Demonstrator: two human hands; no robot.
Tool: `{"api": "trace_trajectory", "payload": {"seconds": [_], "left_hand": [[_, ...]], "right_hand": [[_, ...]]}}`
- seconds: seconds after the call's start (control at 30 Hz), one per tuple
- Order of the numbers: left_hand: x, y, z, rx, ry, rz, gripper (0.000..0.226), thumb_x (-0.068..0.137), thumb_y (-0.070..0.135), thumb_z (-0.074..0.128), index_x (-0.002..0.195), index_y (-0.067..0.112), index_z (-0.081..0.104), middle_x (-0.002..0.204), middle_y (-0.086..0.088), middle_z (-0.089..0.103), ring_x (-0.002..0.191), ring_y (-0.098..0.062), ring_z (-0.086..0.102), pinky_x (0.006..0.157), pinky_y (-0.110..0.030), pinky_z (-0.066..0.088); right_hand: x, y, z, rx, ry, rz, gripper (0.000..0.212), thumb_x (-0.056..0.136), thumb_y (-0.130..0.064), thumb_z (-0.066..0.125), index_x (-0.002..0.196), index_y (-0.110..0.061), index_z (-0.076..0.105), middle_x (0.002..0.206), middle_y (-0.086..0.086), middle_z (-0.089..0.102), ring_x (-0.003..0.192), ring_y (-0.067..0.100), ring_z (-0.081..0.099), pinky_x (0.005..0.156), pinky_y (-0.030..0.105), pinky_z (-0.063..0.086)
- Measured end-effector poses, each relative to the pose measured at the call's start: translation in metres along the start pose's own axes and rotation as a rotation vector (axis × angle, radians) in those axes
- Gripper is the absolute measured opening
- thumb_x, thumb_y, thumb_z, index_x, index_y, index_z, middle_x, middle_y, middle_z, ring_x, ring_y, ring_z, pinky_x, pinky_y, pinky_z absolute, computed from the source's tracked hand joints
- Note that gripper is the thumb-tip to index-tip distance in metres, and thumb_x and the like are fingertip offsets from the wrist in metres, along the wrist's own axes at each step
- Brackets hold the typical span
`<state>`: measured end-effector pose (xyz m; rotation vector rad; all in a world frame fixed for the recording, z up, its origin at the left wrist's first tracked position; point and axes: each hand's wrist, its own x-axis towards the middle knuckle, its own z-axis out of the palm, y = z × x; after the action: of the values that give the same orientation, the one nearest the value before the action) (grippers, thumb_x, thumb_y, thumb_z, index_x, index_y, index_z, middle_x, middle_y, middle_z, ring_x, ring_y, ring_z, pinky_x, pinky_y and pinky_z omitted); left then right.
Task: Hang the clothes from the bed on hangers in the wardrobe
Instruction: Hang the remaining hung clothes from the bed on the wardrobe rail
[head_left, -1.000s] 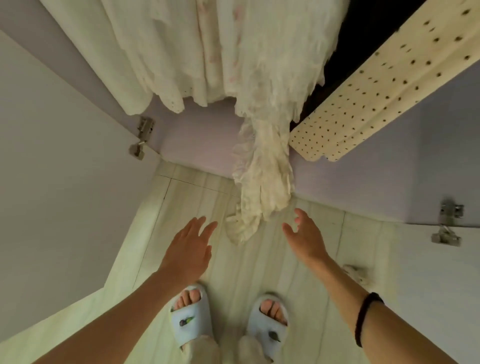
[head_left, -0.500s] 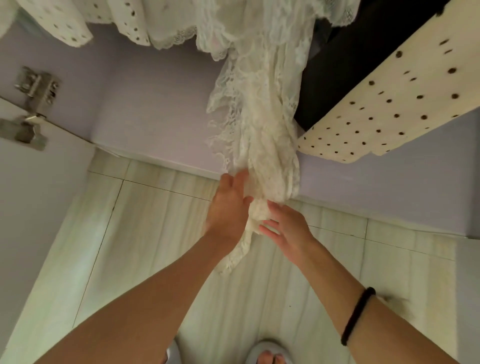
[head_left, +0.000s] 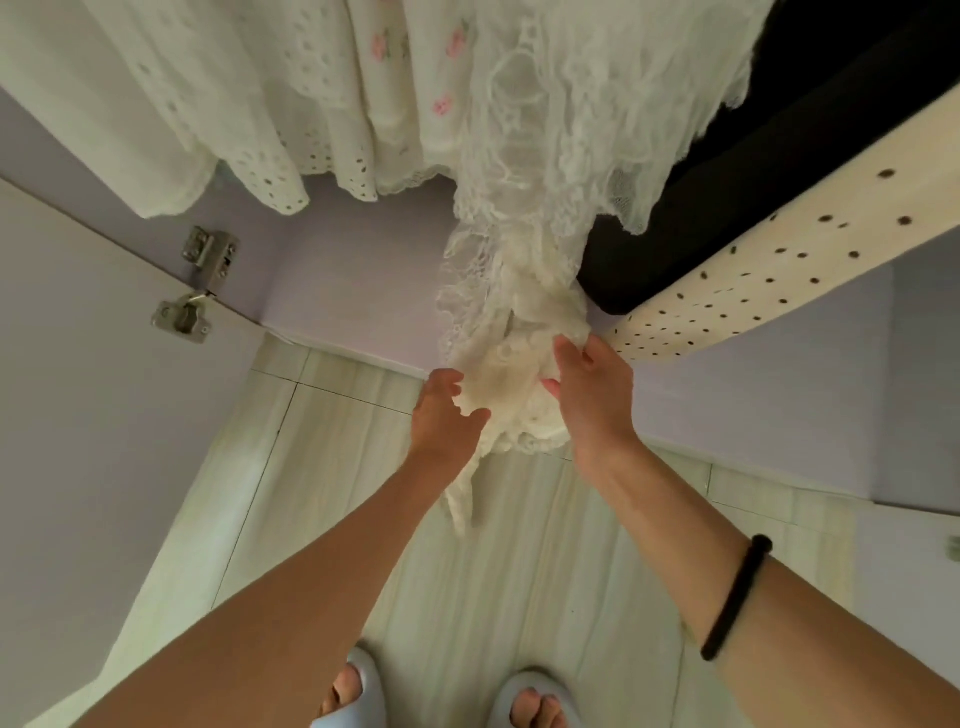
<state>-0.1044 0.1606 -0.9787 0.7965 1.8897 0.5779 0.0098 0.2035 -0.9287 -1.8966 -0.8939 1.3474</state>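
Cream lace garment (head_left: 519, 270) hangs in the wardrobe, long axis running twelve to six, hem end pointing down at the floor — bunched there between both hands. Left hand (head_left: 447, 410) and right hand (head_left: 592, 389) curl their fingers round the bunch.

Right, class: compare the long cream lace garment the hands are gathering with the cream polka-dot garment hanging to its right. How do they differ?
The long cream lace garment is sheer, openwork and ragged-edged; the cream polka-dot garment is opaque with dark dots and a straight hem. The lace one hangs lower, its end bunched between the left hand and right hand; the dotted one hangs untouched. Both are cream and hang in the wardrobe.
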Motion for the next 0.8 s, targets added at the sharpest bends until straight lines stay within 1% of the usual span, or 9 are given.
{"api": "trace_trajectory", "payload": {"seconds": [0.13,0.2,0.27,0.33,0.43,0.5,0.6,0.73,0.8], "left_hand": [[0.009,-0.026,0.013,-0.164,0.015,-0.283,0.073,0.079,0.017,0.073,0.138,0.015,0.031,0.138,-0.005,0.039,0.118,-0.028,0.049,0.098,-0.043,0.045],[0.018,-0.035,0.019,-0.232,-0.051,-0.280,0.088,0.077,0.024,0.075,0.145,0.018,0.020,0.145,0.001,0.031,0.125,-0.024,0.043,0.099,-0.043,0.044],[0.024,-0.034,0.025,-0.353,-0.153,-0.298,0.085,0.077,0.027,0.075,0.144,0.018,0.024,0.137,0.007,0.037,0.112,-0.018,0.050,0.084,-0.033,0.049],[0.027,-0.028,0.031,-0.405,-0.225,-0.298,0.057,0.077,0.025,0.074,0.126,0.013,0.048,0.116,0.003,0.059,0.091,-0.016,0.059,0.063,-0.021,0.047],[0.017,-0.020,0.036,-0.281,-0.101,-0.255,0.021,0.079,0.019,0.073,0.091,0.005,0.062,0.084,-0.005,0.064,0.070,-0.016,0.059,0.045,-0.014,0.042],[0.004,-0.010,0.025,-0.183,0.019,-0.222,0.015,0.081,0.018,0.070,0.079,0.007,0.060,0.079,-0.008,0.064,0.066,-0.018,0.058,0.047,-0.017,0.045],[-0.008,0.021,-0.011,-0.144,0.194,-0.056,0.021,0.081,0.018,0.068,0.081,-0.001,0.060,0.079,-0.019,0.064,0.071,-0.026,0.058,0.063,-0.035,0.048],[-0.010,0.091,-0.063,-0.264,0.335,0.279,0.023,0.083,0.016,0.066,0.070,0.003,0.053,0.063,-0.007,0.053,0.057,-0.006,0.046,0.053,-0.018,0.040],[-0.011,0.116,-0.077,-0.298,0.309,0.421,0.015,0.086,0.014,0.063,0.081,0.001,0.057,0.074,-0.004,0.060,0.068,-0.004,0.055,0.064,-0.020,0.049]], "right_hand": [[0.007,0.035,-0.007,-0.241,0.203,0.148,0.036,0.091,-0.028,0.055,0.119,-0.005,0.051,0.106,0.004,0.054,0.093,0.019,0.051,0.078,0.027,0.040],[0.013,0.055,-0.006,-0.274,0.129,0.167,0.062,0.087,-0.033,0.061,0.139,-0.011,0.035,0.130,0.007,0.043,0.109,0.022,0.049,0.082,0.024,0.036],[0.020,0.071,-0.002,-0.416,0.081,0.097,0.070,0.085,-0.036,0.063,0.143,-0.014,0.031,0.135,0.009,0.034,0.117,0.025,0.046,0.091,0.027,0.038],[0.028,0.084,0.005,-0.557,0.123,-0.035,0.055,0.085,-0.032,0.064,0.133,-0.012,0.046,0.124,0.010,0.039,0.108,0.027,0.048,0.089,0.026,0.041],[0.028,0.086,0.015,-0.553,0.142,-0.032,0.016,0.086,-0.018,0.060,0.084,-0.003,0.060,0.088,0.010,0.053,0.078,0.027,0.052,0.061,0.021,0.034],[0.018,0.076,0.020,-0.328,0.093,0.065,0.023,0.085,-0.015,0.060,0.069,0.000,0.054,0.071,0.011,0.055,0.071,0.035,0.057,0.060,0.031,0.044],[-0.002,0.042,0.024,-0.238,0.056,-0.031,0.019,0.088,-0.017,0.059,0.076,-0.003,0.058,0.082,0.013,0.063,0.078,0.026,0.062,0.063,0.023,0.049],[-0.007,-0.036,0.030,-0.038,0.161,-0.280,0.039,0.087,-0.011,0.060,0.055,-0.011,0.037,0.058,0.003,0.041,0.058,0.018,0.040,0.062,0.029,0.038],[-0.008,-0.067,0.034,0.035,0.152,-0.316,0.045,0.088,-0.010,0.058,0.055,-0.016,0.029,0.057,-0.003,0.032,0.059,0.014,0.031,0.062,0.028,0.032]]}}
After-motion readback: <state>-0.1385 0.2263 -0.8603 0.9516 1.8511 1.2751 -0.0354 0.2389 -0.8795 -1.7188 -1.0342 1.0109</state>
